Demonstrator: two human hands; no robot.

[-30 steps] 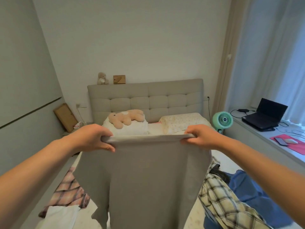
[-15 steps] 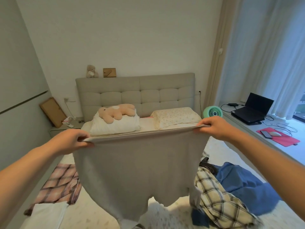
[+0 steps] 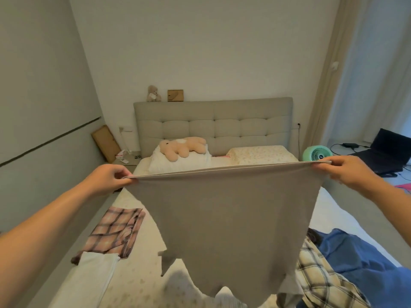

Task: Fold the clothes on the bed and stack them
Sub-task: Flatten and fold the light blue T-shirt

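Note:
I hold a grey garment (image 3: pixel 229 218) stretched wide in the air above the bed (image 3: pixel 138 278). My left hand (image 3: pixel 109 178) pinches its upper left corner and my right hand (image 3: pixel 342 172) pinches its upper right corner, so the top edge is taut. The cloth hangs down and hides the middle of the bed. A folded pink plaid garment (image 3: pixel 115 232) lies on the bed's left side, with a white folded piece (image 3: pixel 93 276) in front of it. A yellow-and-black checked garment (image 3: pixel 322 276) and a blue garment (image 3: pixel 360 263) lie loose on the right.
At the headboard (image 3: pixel 213 123) are a white pillow (image 3: pixel 178 163) with a plush bear (image 3: pixel 182 147) and a patterned pillow (image 3: pixel 258 153). A green fan (image 3: pixel 317 153) and a laptop (image 3: pixel 387 152) stand to the right. A nightstand (image 3: pixel 126 161) is at the left.
My hands have moved apart and the grey garment is stretched much wider and lifted, its lower edge now hanging free above the bed.

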